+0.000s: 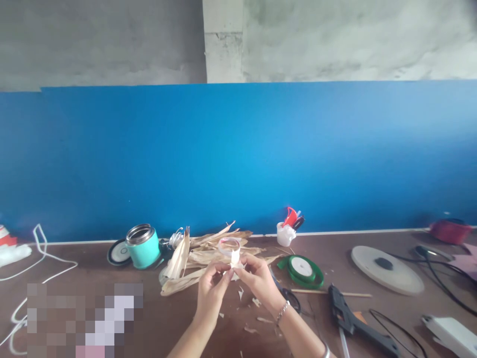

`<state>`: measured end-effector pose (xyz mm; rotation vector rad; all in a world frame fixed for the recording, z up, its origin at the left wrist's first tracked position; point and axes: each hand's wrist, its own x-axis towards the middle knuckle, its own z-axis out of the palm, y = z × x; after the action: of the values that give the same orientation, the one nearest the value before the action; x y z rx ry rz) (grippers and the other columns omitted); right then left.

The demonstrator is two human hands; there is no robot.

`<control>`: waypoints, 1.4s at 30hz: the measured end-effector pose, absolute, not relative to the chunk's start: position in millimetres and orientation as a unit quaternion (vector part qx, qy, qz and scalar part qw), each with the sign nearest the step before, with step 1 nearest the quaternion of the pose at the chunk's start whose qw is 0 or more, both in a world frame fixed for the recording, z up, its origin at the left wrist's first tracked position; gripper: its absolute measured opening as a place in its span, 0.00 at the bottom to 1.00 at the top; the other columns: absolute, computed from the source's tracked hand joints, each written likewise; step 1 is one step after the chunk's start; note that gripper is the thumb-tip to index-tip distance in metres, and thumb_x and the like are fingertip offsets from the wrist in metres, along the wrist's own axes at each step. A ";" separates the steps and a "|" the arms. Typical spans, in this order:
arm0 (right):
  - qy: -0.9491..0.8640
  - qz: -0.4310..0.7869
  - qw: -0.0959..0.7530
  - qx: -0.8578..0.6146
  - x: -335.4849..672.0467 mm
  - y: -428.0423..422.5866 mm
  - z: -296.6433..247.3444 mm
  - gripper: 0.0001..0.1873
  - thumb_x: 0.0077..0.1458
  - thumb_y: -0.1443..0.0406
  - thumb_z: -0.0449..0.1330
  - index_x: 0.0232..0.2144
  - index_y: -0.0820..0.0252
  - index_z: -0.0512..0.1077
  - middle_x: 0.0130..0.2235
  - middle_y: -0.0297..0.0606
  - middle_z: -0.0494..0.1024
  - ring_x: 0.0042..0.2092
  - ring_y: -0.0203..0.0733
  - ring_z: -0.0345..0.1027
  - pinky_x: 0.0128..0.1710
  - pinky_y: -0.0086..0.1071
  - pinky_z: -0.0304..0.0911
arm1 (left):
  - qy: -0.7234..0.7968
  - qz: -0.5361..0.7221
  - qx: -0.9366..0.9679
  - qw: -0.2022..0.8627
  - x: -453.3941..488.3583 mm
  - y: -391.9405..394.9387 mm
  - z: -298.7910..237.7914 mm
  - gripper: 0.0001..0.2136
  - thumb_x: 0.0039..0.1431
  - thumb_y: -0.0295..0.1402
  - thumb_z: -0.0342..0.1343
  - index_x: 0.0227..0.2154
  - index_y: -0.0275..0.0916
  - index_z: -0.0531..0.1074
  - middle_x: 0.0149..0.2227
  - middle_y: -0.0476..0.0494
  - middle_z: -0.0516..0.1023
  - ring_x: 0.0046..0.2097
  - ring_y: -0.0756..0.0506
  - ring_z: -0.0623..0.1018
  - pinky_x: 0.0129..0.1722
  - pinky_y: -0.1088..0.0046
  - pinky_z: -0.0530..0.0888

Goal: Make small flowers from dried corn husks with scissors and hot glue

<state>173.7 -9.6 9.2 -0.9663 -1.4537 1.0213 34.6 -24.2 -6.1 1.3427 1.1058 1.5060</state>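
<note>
The grip of each hand is closed at the fingertips, with the left hand (212, 286) and the right hand (258, 281) pinching a small cream-coloured piece (235, 256) between thumbs and forefingers, above the middle of the brown surface (179, 320). A pale ring (229, 242) shows just beyond the fingers; whether it is joined to the piece I cannot tell. A bracelet (283, 310) circles the right wrist. Pale scraps (250, 329) lie scattered below the hands, and a heap of dry corn husks (181, 262) spreads behind and to the left of them. Past the husks stands an uncapped turquoise jar (143, 252), a round dark-rimmed lid (119, 252) beside it, and farther left a white cable (45, 248) loops across the surface. Behind the right hand, a white cup (285, 235) holds red-handled scissors (290, 217). Nearer lies a spool of green ribbon (317, 278), with a thin wooden stick (352, 295) in front of it. To the right rest a black glue gun (340, 307), a pale round lid with a dark knob (404, 279) and a white box-shaped device (452, 334). A blue panel (223, 159) rises along the back.
</note>
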 end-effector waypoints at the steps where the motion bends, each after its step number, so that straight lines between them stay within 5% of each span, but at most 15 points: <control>1: -0.606 0.432 0.532 -0.403 173.7 -9.1 8.2 0.12 0.46 0.58 0.62 0.22 0.62 0.70 0.25 0.34 0.72 0.26 0.34 0.60 0.28 0.28 0.57 | 0.444 0.596 0.530 0.408 34.6 -24.4 -5.7 0.11 0.48 0.40 0.61 0.27 0.37 0.73 0.28 0.46 0.75 0.33 0.45 0.74 0.34 0.73 0.69; 10: -0.625 0.441 0.519 -0.380 175.1 -6.5 2.4 0.11 0.48 0.57 0.61 0.25 0.60 0.73 0.27 0.35 0.73 0.30 0.37 0.63 0.29 0.28 0.59 | 0.425 0.597 0.538 0.415 34.8 -24.0 -5.9 0.10 0.49 0.39 0.60 0.26 0.37 0.73 0.30 0.45 0.76 0.34 0.45 0.75 0.34 0.73 0.70; 18: -0.656 0.387 0.520 -0.386 175.5 -9.4 8.6 0.11 0.48 0.58 0.62 0.25 0.61 0.73 0.29 0.35 0.73 0.28 0.34 0.59 0.27 0.27 0.53 | 0.422 0.615 0.604 0.280 29.2 -25.6 -4.9 0.08 0.54 0.37 0.56 0.26 0.38 0.74 0.33 0.43 0.74 0.38 0.44 0.74 0.39 0.70 0.72; 27: -0.512 0.595 0.455 -0.420 171.8 -16.8 23.2 0.16 0.49 0.56 0.56 0.19 0.63 0.70 0.19 0.32 0.68 0.22 0.31 0.55 0.24 0.26 0.50 | 0.435 0.625 0.624 0.174 23.7 -25.6 -11.0 0.08 0.55 0.37 0.55 0.27 0.39 0.73 0.34 0.42 0.74 0.40 0.42 0.74 0.41 0.68 0.72; 36: -0.476 0.678 0.431 -0.358 171.3 -17.6 28.1 0.07 0.38 0.65 0.60 0.15 0.65 0.69 0.17 0.31 0.68 0.22 0.29 0.57 0.25 0.26 0.48 | 0.430 0.619 0.641 0.143 22.5 -26.2 -13.1 0.06 0.57 0.34 0.53 0.29 0.39 0.71 0.34 0.42 0.73 0.40 0.44 0.74 0.41 0.69 0.71; 42: -0.466 0.692 0.400 -0.380 169.8 -17.9 24.3 0.16 0.47 0.57 0.56 0.19 0.65 0.72 0.19 0.34 0.72 0.23 0.32 0.62 0.25 0.26 0.50 | 0.423 0.626 0.639 0.142 22.6 -26.3 -14.8 0.05 0.57 0.33 0.53 0.29 0.39 0.71 0.35 0.42 0.73 0.41 0.44 0.74 0.42 0.69 0.70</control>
<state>169.8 -17.9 24.3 -0.9603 -1.1795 1.7492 22.6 -26.3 -14.8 1.8447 1.2212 1.8072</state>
